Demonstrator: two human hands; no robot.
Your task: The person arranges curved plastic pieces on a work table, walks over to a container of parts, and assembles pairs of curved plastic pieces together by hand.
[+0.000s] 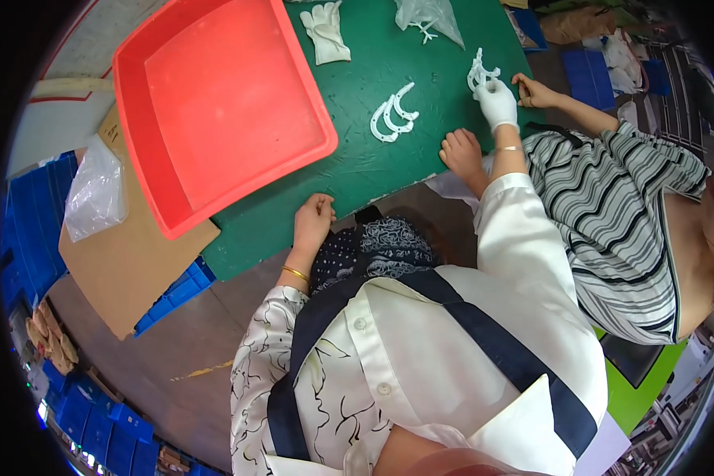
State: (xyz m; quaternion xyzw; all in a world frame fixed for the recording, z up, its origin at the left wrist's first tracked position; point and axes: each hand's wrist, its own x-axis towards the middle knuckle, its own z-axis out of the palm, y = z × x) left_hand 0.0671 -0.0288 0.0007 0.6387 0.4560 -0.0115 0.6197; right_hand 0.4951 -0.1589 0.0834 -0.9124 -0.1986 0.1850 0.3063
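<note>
- Head view: your gloved right hand (497, 103) grips a white curved item (476, 73), upper right.
- Your left hand (313, 218) rests loosely clenched at the green table (357, 166), mid-frame.
- More white crescents (388, 113) lie upper centre.

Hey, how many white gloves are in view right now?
2. One loose glove lies on the green table, beside the red tray; another glove is worn on the wearer's right hand. I see no others, though some could be hidden.

Held in the gloved right grip (497, 103), a partly hidden white curved piece (478, 69) points its narrow tip forward.
</note>
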